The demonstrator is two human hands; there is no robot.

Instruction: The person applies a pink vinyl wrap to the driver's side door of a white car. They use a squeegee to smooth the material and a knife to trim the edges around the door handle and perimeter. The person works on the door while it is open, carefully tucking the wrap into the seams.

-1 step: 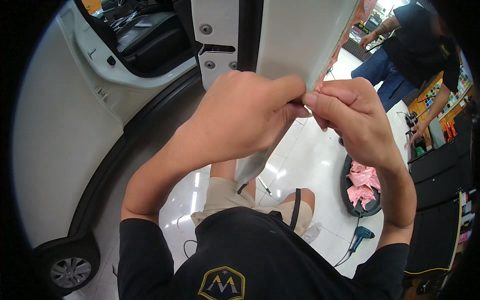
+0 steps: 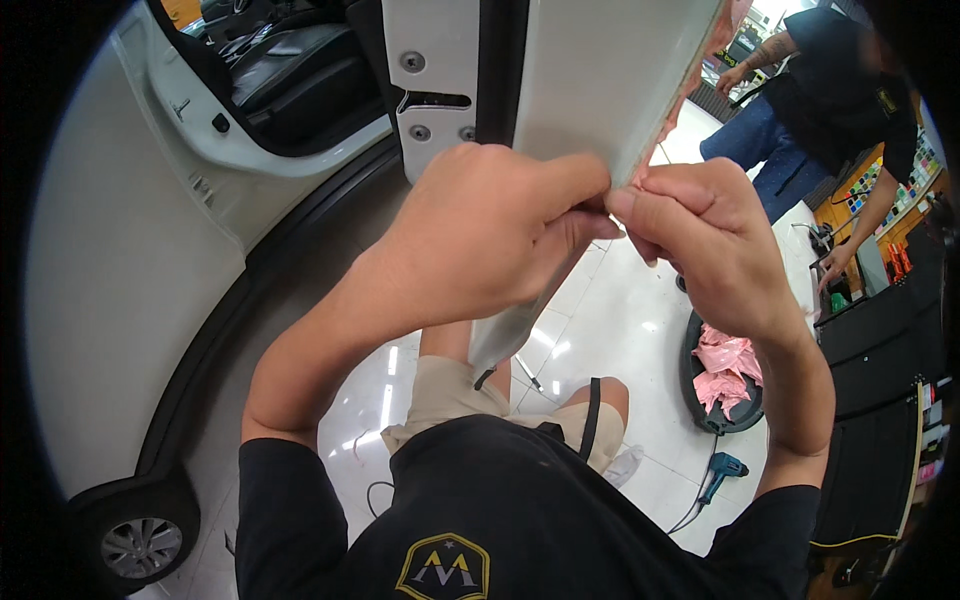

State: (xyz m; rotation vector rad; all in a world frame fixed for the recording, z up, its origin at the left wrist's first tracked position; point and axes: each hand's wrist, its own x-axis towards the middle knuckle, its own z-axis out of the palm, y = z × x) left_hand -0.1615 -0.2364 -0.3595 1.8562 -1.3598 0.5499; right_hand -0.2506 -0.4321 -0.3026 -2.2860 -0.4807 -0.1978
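An open white car door (image 2: pixel 575 90) stands edge-on before me, with wrinkled pink film (image 2: pixel 690 85) along its right-hand edge. My left hand (image 2: pixel 500 225) is at that edge, thumb and forefinger pinched together; what lies between them is hidden. Right beside it, fingertips nearly touching, my right hand (image 2: pixel 705 225) is closed in a pinch where the pink film meets the door edge. A small bit of film shows above its curled forefinger. Below my hands the door narrows to its lower corner, close to my lap.
Crumpled pink film (image 2: pixel 728 365) fills a round black tub (image 2: pixel 745 422) at right, near a teal heat gun (image 2: pixel 722 475) with a cord on the tiled floor. Another person (image 2: pixel 830 90) stands at far right beside a workbench. To the left are the car body and a wheel (image 2: pixel 140 545).
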